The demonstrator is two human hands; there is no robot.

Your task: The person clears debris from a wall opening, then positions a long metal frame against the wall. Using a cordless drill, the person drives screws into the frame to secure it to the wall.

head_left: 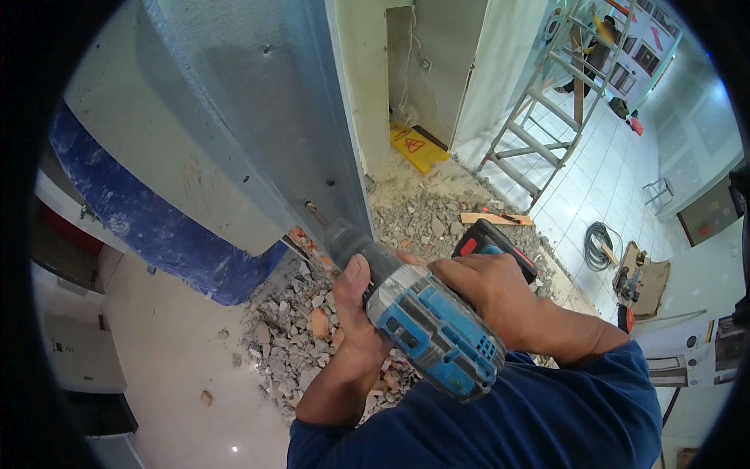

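Note:
A blue and grey cordless drill (437, 328) lies across my front, its chuck toward the far left. My left hand (358, 301) is closed around its front part, thumb along the grey collar. My right hand (488, 289) wraps the handle, which it mostly hides; the black and red battery (500, 244) juts out beyond it. The drill bit (314, 209) points at the grey-blue metal frame (269, 117), its tip at or very near the surface. I cannot tell whether the tip has gone in. Small dark holes or marks show on the frame, one (330, 183) beside the bit.
Broken rubble (293, 344) covers the floor below the frame. A blue plastic sheet (172, 211) hangs at the left. Beyond lie a yellow warning sign (419, 147), a wooden strip (494, 219), a stepladder (539, 141) and a coiled cable (600, 246). Another person (600, 51) is far back.

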